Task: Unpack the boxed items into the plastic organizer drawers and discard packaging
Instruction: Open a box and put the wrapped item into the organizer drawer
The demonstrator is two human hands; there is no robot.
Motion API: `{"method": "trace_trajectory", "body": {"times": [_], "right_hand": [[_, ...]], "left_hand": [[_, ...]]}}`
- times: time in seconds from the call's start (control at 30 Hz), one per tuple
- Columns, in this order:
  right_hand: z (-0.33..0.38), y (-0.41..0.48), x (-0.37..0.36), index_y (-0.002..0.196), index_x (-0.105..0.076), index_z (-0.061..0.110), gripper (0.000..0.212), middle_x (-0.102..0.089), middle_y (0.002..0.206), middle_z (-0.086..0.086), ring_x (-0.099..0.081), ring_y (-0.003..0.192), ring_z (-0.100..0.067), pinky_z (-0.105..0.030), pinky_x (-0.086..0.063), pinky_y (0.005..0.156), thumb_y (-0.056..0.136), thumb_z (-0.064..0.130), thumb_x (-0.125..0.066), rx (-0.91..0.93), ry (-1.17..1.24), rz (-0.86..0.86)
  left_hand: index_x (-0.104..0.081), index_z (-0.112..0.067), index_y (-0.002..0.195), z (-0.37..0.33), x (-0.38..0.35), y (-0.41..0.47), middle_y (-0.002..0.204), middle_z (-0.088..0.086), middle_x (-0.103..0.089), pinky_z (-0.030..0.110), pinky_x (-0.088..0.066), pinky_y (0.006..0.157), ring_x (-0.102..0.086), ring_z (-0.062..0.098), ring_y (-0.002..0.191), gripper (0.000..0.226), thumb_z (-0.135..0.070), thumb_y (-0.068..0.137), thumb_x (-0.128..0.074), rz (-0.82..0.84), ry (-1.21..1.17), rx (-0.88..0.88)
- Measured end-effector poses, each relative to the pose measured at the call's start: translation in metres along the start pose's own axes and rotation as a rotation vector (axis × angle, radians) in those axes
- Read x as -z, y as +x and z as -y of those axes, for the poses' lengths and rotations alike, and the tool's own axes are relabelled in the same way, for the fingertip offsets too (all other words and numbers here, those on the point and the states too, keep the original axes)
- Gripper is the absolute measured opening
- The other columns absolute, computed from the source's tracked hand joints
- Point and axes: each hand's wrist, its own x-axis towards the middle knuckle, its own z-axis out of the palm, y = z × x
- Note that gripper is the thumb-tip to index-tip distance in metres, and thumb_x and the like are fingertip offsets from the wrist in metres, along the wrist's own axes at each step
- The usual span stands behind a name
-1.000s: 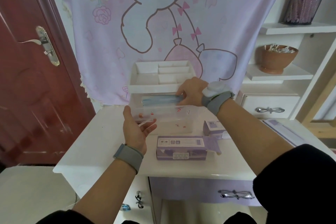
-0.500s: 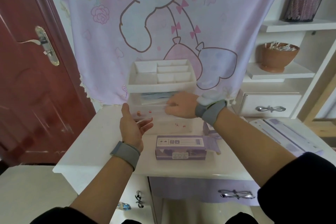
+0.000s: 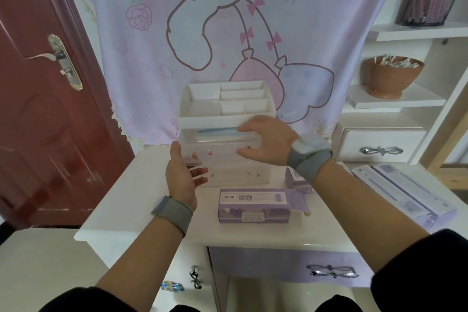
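Judging the clear drawer (image 3: 222, 151) light, slick and thin-walled, we would take its front corners; left hand (image 3: 181, 175) and right hand (image 3: 268, 143) flank it, fingers spread, empty.

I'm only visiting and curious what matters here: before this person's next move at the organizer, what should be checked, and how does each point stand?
1. Top drawer pulled out: ok.
2. Blue item lying inside it: ok.
3. Left hand free, palm open beside the drawer: ok.
4. Right hand holding nothing, fingers spread at the drawer's right end: ok.
5. Purple box emptied: cannot tell; its end flap is open.
6. Packaging discarded: not ok; that box lies on the table.
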Motion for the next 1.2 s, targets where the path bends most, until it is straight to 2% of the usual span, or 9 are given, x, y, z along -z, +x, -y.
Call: {"method": "trace_trajectory", "body": {"times": [0.1, 0.27, 0.4, 0.5, 0.63, 0.73, 0.9, 1.03, 1.2], "right_hand": [[-0.024, -0.024, -0.009, 0.129, -0.05, 0.029, 0.075, -0.05, 0.122, 0.002, -0.048, 0.113, -0.015, -0.032, -0.041, 0.098, 0.067, 0.068, -0.067, -0.053, 0.021, -0.293], [-0.053, -0.041, -0.036, 0.147, -0.015, 0.036, 0.12, -0.026, 0.15, 0.002, -0.026, 0.137, -0.018, -0.035, -0.027, 0.108, 0.051, 0.088, -0.063, -0.441, 0.291, -0.259], [-0.064, -0.027, -0.05, 0.149, -0.019, 0.029, 0.129, -0.029, 0.15, -0.002, -0.033, 0.137, -0.024, -0.043, -0.035, 0.11, 0.044, 0.091, -0.063, -0.619, 0.436, -0.209], [-0.066, -0.017, -0.056, 0.148, -0.022, 0.027, 0.129, -0.034, 0.147, -0.005, -0.043, 0.13, -0.025, -0.044, -0.041, 0.105, 0.044, 0.092, -0.062, -0.659, 0.476, -0.204], [-0.068, -0.005, -0.061, 0.146, -0.028, 0.021, 0.128, -0.041, 0.145, -0.007, -0.048, 0.125, -0.024, -0.039, -0.043, 0.101, 0.044, 0.09, -0.062, -0.694, 0.52, -0.229], [-0.074, 0.004, -0.064, 0.145, -0.03, 0.019, 0.12, -0.046, 0.142, -0.008, -0.05, 0.123, -0.025, -0.036, -0.042, 0.097, 0.05, 0.084, -0.065, -0.726, 0.558, -0.241], [-0.077, 0.01, -0.063, 0.141, -0.038, 0.017, 0.101, -0.055, 0.131, -0.004, -0.054, 0.114, -0.023, -0.032, -0.043, 0.089, 0.063, 0.075, -0.067, -0.769, 0.575, -0.23], [-0.066, 0.003, -0.066, 0.123, -0.06, 0.019, 0.06, -0.067, 0.115, 0.003, -0.061, 0.099, -0.015, -0.024, -0.039, 0.08, 0.081, 0.061, -0.061, -0.695, 0.516, -0.182], [-0.048, -0.012, -0.068, 0.114, -0.063, 0.02, 0.029, -0.069, 0.109, -0.003, -0.063, 0.101, -0.024, -0.037, -0.05, 0.09, 0.089, 0.033, -0.056, -0.644, 0.576, -0.153]], "left_hand": [[-0.058, -0.024, 0.115, 0.004, 0.0, 0.002, 0.106, 0.01, -0.067, 0.037, -0.058, 0.067, -0.065, 0.027, 0.089, 0.059, -0.07, 0.087, -0.034, -0.016, 0.049, -0.029], [-0.051, -0.018, 0.119, 0.003, -0.003, 0.009, 0.108, 0.006, -0.066, 0.033, -0.052, 0.064, -0.063, 0.024, 0.096, 0.076, -0.08, 0.076, -0.038, -0.093, 0.104, -0.106], [-0.047, -0.015, 0.109, 0.002, -0.003, 0.023, 0.089, -0.004, -0.063, 0.02, -0.049, 0.05, -0.062, 0.009, 0.072, 0.075, -0.081, 0.073, -0.05, -0.116, 0.131, -0.122], [-0.045, -0.014, 0.105, -0.002, -0.006, 0.035, 0.082, -0.005, -0.05, 0.026, -0.045, 0.061, -0.053, 0.011, 0.074, 0.078, -0.08, 0.068, -0.058, -0.129, 0.108, -0.096], [-0.059, -0.009, 0.103, -0.005, -0.009, 0.05, 0.09, 0.001, -0.064, 0.027, -0.05, 0.062, -0.062, 0.014, 0.076, 0.082, -0.082, 0.066, -0.058, -0.07, 0.137, -0.092], [-0.065, -0.016, 0.09, -0.005, -0.016, 0.06, 0.086, 0.001, -0.069, 0.027, -0.053, 0.063, -0.065, 0.016, 0.073, 0.068, -0.08, 0.067, -0.059, -0.025, 0.14, -0.087], [-0.068, -0.019, 0.101, -0.006, -0.03, 0.072, 0.095, 0.0, -0.07, 0.035, -0.052, 0.077, -0.063, 0.019, 0.081, 0.069, -0.079, 0.068, -0.059, -0.038, 0.14, -0.049], [-0.067, -0.021, 0.093, -0.002, -0.026, 0.076, 0.091, -0.001, -0.07, 0.033, -0.051, 0.074, -0.064, 0.018, 0.081, 0.058, -0.074, 0.077, -0.052, -0.081, 0.155, -0.066], [-0.06, -0.025, 0.078, 0.007, -0.021, 0.062, 0.085, -0.007, -0.068, 0.035, -0.051, 0.078, -0.061, 0.01, 0.08, 0.042, -0.058, 0.09, -0.037, -0.093, 0.16, -0.068]]}}
